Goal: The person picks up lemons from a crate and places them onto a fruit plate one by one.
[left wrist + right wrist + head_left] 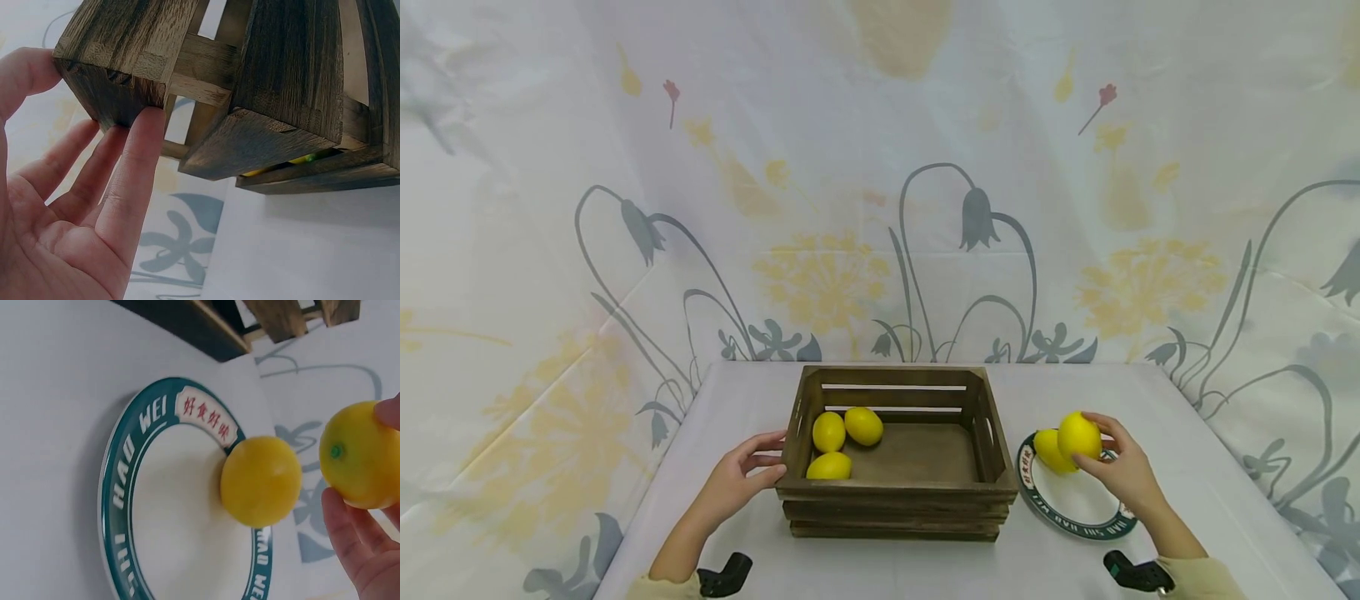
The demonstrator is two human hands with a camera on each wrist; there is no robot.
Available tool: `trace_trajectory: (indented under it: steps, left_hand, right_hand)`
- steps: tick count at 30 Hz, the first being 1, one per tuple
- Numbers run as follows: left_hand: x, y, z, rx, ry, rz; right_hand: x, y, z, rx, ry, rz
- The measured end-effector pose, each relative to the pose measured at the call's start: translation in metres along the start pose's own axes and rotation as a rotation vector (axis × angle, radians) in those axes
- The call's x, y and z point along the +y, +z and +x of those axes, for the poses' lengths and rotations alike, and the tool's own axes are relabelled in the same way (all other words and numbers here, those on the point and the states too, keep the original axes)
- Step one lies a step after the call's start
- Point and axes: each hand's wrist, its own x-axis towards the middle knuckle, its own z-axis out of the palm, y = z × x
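My left hand (741, 475) holds the left side of a brown slatted wooden crate (895, 510), thumb and fingertips against its boards (119, 94). Three yellow lemons lie toward the crate's left: one lemon (829, 432) by the wall, another lemon (864, 426) behind it, a third lemon (830, 467) in front. To the right of the crate, my right hand (1123, 471) grips a lemon (1079, 436) between thumb and fingers, raised over a plate (1078, 529). Another lemon (260, 481) rests on that plate, partly hidden in the head view by the held one.
Both crate and plate stand on a white-covered table (722, 550). The plate has a green lettered rim and sits close to the crate's right side. Flower-printed cloth (820, 167) hangs behind the table and along both sides.
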Motion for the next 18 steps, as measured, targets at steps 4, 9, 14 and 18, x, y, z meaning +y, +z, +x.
trace_trajectory:
  steps: [4,9,14,18]
  left_hand:
    - [0.000,0.000,0.000,0.001,0.000,0.001]
    - [0.000,0.000,0.001,0.002,-0.001,0.003]
    - [-0.001,0.000,0.001,0.001,-0.006,-0.001]
    - [-0.001,0.000,0.001,-0.001,-0.008,-0.001]
  right_hand:
    - [0.009,-0.002,-0.001,-0.018,0.006,-0.014]
    - [0.019,-0.007,0.000,-0.041,0.043,-0.054]
    - [0.027,-0.012,0.005,-0.069,0.100,-0.080]
    - [0.035,-0.013,0.008,-0.086,0.140,-0.100]
